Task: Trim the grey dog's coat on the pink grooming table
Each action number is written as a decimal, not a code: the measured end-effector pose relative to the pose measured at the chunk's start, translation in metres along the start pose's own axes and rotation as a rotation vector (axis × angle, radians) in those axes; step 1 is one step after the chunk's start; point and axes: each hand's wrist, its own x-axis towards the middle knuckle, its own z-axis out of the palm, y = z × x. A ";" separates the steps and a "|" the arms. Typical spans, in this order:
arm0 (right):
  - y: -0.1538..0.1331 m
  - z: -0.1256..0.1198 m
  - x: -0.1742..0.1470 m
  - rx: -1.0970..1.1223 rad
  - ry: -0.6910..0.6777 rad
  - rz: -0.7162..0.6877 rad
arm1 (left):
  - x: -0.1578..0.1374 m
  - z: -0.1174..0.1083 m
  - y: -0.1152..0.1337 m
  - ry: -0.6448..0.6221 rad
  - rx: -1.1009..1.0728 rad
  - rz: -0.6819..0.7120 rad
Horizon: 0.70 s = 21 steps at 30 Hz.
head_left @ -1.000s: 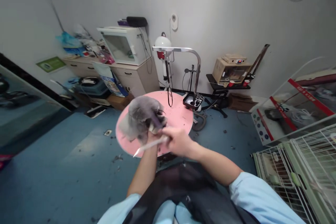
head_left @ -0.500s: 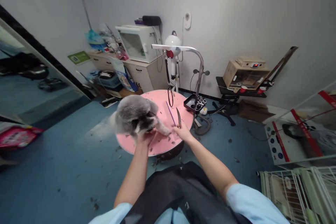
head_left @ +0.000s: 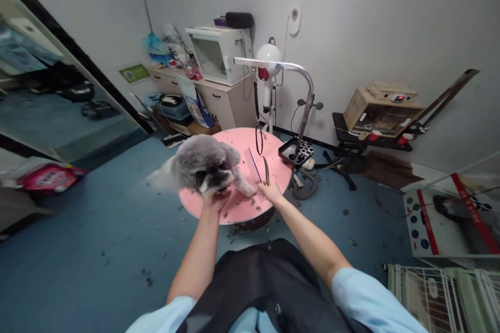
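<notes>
A grey and white dog [head_left: 201, 158] is on the round pink grooming table [head_left: 245, 209], its face towards me. My left hand [head_left: 216, 201] cups the dog's chin from below, fingers closed around the muzzle and partly hidden by it. To the right, beside the dog's outstretched front paw [head_left: 246, 188], my right hand [head_left: 271, 191] is closed on two tools. One is a thin purple comb [head_left: 255, 165], the other a pair of curved scissors [head_left: 266, 170]; both point away from me. Whether the scissor blades are apart cannot be made out.
A metal grooming arm [head_left: 289, 66] arches over the table, a black loop [head_left: 259, 138] hanging from it. A black tool tray [head_left: 291, 152] is fixed at the right edge. Hair clippings litter the tabletop and floor [head_left: 128, 250]. A white dryer [head_left: 269, 54] stands behind.
My view has turned left, so the room sits farther right. The dog's head has lifted slightly and more of its face shows. Both hands keep their holds.
</notes>
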 end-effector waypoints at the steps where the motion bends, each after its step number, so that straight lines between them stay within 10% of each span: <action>1: -0.009 0.006 0.007 0.035 -0.019 -0.040 | 0.000 0.000 0.000 0.002 -0.003 -0.001; 6: -0.030 0.032 0.031 0.077 -0.157 -0.030 | 0.000 0.004 -0.001 0.040 -0.027 -0.011; 21: 0.027 0.039 0.026 -0.056 0.043 0.148 | 0.009 -0.010 -0.008 0.297 0.048 -0.012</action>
